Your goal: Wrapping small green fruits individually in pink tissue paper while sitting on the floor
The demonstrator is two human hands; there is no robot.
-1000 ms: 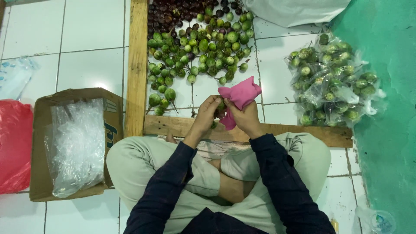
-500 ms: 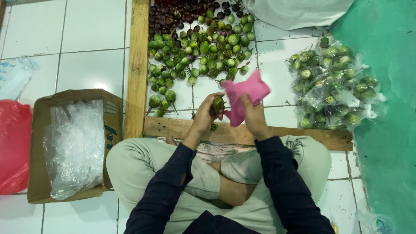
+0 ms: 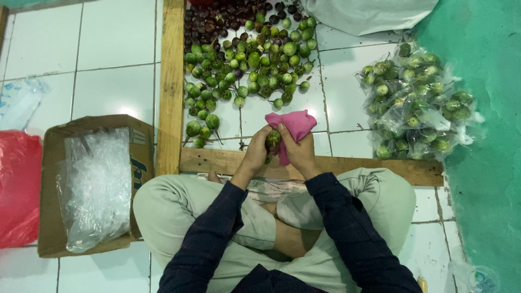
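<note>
White floor tiles (image 3: 108, 87) fill the view, bounded by a pale wooden frame whose upright plank (image 3: 172, 81) and crosswise plank (image 3: 347, 165) enclose a heap of small round green fruits (image 3: 244, 70), with darker purple-brown ones (image 3: 217, 21) at the far end. A person sits cross-legged just behind the crosswise plank, both forearms in dark checked sleeves (image 3: 217, 228) reaching forward over it.

The left hand (image 3: 255, 154) is curled around one small round green fruit (image 3: 273, 140), fingers closed on it from the left. The right hand (image 3: 296, 149) pinches a crumpled pink cloth (image 3: 293, 126) against the same fruit from the right; the cloth rises above the fingers and also hangs between the two hands. The fruit thus lies between the hands, touching both, just above the crosswise plank and near the closest edge of the heap. Its stem end cannot be made out.

To the person's left, an open brown cardboard box (image 3: 54, 163) holds clear plastic bags (image 3: 95, 184); a red plastic bag (image 3: 19, 184) lies beside it. To the right, clear bags packed with green fruits (image 3: 418, 103) rest at the edge of a green surface (image 3: 483, 163).
</note>
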